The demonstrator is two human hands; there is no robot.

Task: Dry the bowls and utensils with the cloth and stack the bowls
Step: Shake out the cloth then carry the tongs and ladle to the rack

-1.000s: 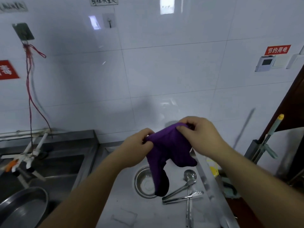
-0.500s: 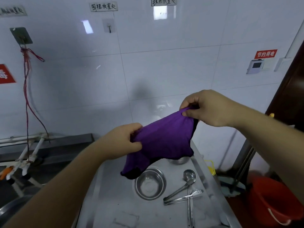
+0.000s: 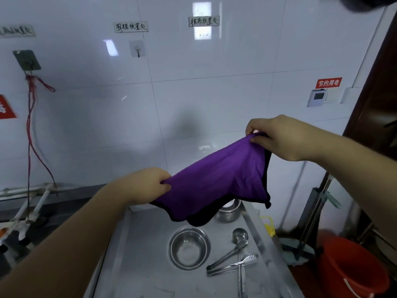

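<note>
Purple cloth stretched, left hand low, right hand raised

Purple cloth w/ black edge is held up, spread out. Below it, shiny bowl sits upright; another bowl at 1 o'clock, half hidden. Spoon & tongs at 3 o'clock.

Count so far: two steel bowls, one purple cloth, one ladle, one pair of tongs, one red bucket.
</note>
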